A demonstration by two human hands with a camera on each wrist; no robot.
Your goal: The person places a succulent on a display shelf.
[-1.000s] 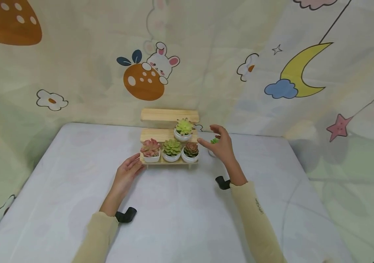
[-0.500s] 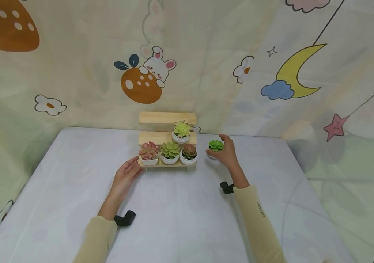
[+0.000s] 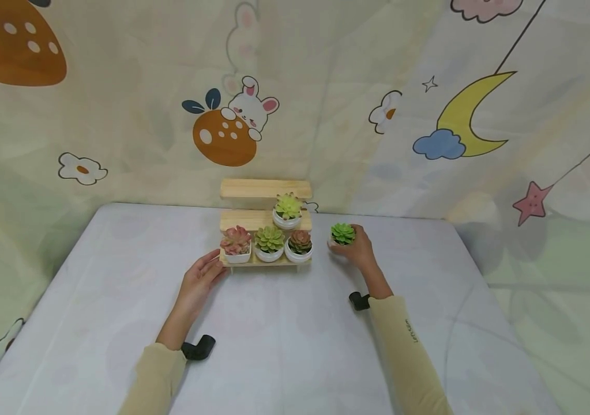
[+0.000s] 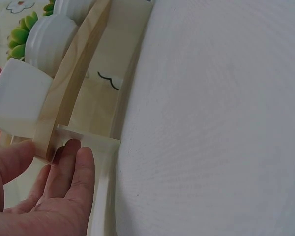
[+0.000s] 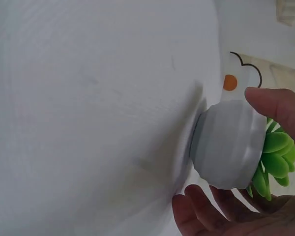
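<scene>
A small wooden tiered shelf (image 3: 243,220) stands at the back of the table. My left hand (image 3: 198,282) holds its lower left corner; in the left wrist view the thumb lies against the board's end (image 4: 54,118) and fingers reach beneath. My right hand (image 3: 363,253), to the right of the shelf, grips a bright green potted succulent (image 3: 343,233) by its white pot (image 5: 228,145), thumb on one side and fingers on the other. On the bottom tier sit a pink succulent (image 3: 236,241), a green one (image 3: 269,239) and a reddish-brown one (image 3: 300,242).
A yellow-green succulent (image 3: 288,207) stands at the right end of the middle tier, and the top board (image 3: 266,188) is bare. A white cloth covers the table (image 3: 274,340). Behind it hangs a printed curtain (image 3: 326,115).
My right hand has moved right and down from beside the shelf to the bright green succulent and taken hold of its pot. The left hand has stayed at the shelf's corner.
</scene>
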